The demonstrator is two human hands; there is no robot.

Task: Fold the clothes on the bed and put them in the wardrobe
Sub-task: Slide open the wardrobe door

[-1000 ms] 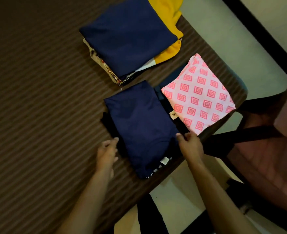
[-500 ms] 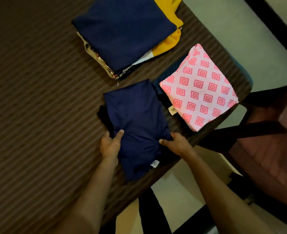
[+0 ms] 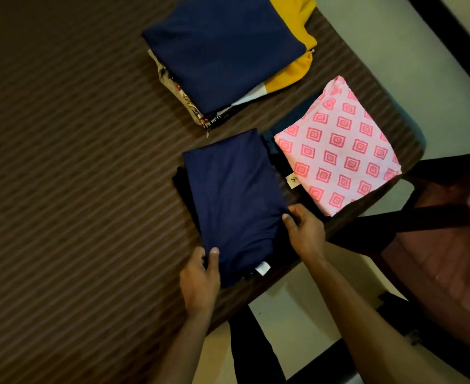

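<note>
Gripping the navy pile [image 3: 234, 200] at both near edges, left hand [image 3: 199, 281] and right hand [image 3: 306, 231], I lift it level so the folds hold.

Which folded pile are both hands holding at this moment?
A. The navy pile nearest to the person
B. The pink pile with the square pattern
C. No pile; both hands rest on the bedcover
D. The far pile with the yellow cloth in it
A: the left hand and the right hand grip opposite edges of the near navy pile, apart from the pink patterned pile.
</note>
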